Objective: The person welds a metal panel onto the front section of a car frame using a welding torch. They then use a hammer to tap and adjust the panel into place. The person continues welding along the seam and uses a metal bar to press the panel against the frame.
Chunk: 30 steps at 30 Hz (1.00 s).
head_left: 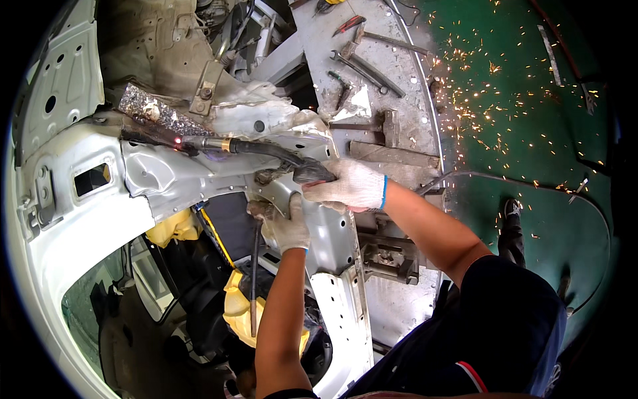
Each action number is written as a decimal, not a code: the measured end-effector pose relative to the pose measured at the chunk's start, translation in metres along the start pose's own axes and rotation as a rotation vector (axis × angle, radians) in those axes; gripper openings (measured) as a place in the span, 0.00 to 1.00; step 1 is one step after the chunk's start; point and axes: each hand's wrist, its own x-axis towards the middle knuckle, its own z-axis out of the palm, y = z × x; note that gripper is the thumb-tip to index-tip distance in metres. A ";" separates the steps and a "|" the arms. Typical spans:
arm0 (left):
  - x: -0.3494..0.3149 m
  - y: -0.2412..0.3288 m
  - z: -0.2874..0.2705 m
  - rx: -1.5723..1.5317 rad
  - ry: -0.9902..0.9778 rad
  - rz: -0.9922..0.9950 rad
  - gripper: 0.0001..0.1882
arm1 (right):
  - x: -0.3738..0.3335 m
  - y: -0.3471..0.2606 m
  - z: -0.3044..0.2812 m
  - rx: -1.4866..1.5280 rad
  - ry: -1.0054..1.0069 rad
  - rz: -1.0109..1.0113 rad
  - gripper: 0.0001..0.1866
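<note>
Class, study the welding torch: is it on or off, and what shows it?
Cannot tell for sure: the welding torch in the right hand has a red glow at its tip, but no bright arc shows.

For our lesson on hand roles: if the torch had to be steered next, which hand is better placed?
Probably the right hand: it grips the torch, whose nozzle points at a glowing spot. The left hand sits at the upper end of a dark rod instead.
</note>
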 end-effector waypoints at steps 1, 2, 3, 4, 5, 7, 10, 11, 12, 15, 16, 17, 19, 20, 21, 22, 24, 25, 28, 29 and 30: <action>0.003 -0.006 0.002 -0.007 0.001 0.002 0.35 | 0.003 0.002 -0.002 0.013 -0.004 -0.008 0.23; 0.004 -0.013 0.003 -0.014 0.001 0.004 0.34 | 0.006 0.005 -0.005 0.026 -0.008 -0.015 0.24; 0.005 -0.016 0.004 -0.022 0.000 0.007 0.34 | 0.007 0.005 -0.007 0.038 -0.010 -0.022 0.24; 0.005 -0.019 0.005 -0.003 0.015 0.016 0.34 | 0.007 0.004 -0.010 0.014 -0.018 0.001 0.25; 0.003 -0.022 0.005 0.017 0.030 0.024 0.34 | 0.007 0.002 -0.013 -0.010 -0.026 0.025 0.25; 0.004 -0.017 0.007 0.035 0.041 0.022 0.34 | 0.004 -0.005 -0.020 -0.060 -0.023 0.034 0.26; -0.003 0.012 0.003 0.050 0.018 -0.050 0.34 | -0.006 -0.020 -0.024 -0.132 0.002 0.049 0.26; -0.008 0.027 0.000 0.060 -0.001 -0.096 0.34 | -0.011 -0.028 -0.024 -0.161 0.012 0.090 0.26; -0.011 0.039 -0.004 0.068 -0.012 -0.141 0.35 | -0.013 -0.035 -0.021 -0.195 0.018 0.126 0.27; -0.015 0.035 -0.001 0.098 0.111 0.001 0.37 | -0.015 -0.038 -0.012 -0.154 0.048 0.097 0.27; -0.013 0.037 -0.003 0.063 0.038 -0.052 0.40 | -0.014 -0.037 -0.013 -0.179 0.065 0.105 0.26; -0.011 0.040 -0.005 0.026 -0.038 -0.103 0.43 | -0.012 -0.032 -0.016 -0.205 0.084 0.114 0.26; -0.005 0.033 -0.009 0.102 -0.067 -0.125 0.47 | -0.013 -0.035 -0.013 -0.175 0.062 0.058 0.24; -0.002 0.021 -0.013 0.229 -0.026 -0.101 0.47 | -0.017 -0.039 -0.004 -0.119 0.079 0.005 0.20; -0.002 0.031 -0.017 0.200 -0.040 -0.127 0.47 | -0.016 -0.038 -0.003 -0.122 0.081 0.007 0.18; -0.002 0.037 -0.016 0.163 -0.071 -0.146 0.47 | -0.017 -0.039 -0.002 -0.127 0.100 0.012 0.17; 0.001 0.034 -0.023 0.137 -0.099 -0.176 0.46 | -0.015 -0.040 0.010 -0.146 0.144 0.015 0.15; -0.001 0.036 -0.023 0.154 -0.101 -0.176 0.46 | -0.015 -0.036 0.010 -0.143 0.140 0.004 0.15; -0.007 0.020 -0.019 0.224 -0.067 -0.133 0.49 | -0.021 -0.031 0.026 -0.087 0.160 -0.082 0.13; -0.004 0.022 -0.014 0.269 -0.082 -0.138 0.50 | -0.029 -0.031 0.026 -0.068 0.215 -0.123 0.13; -0.004 0.025 -0.016 0.247 -0.116 -0.128 0.53 | -0.036 -0.028 0.023 -0.049 0.264 -0.161 0.13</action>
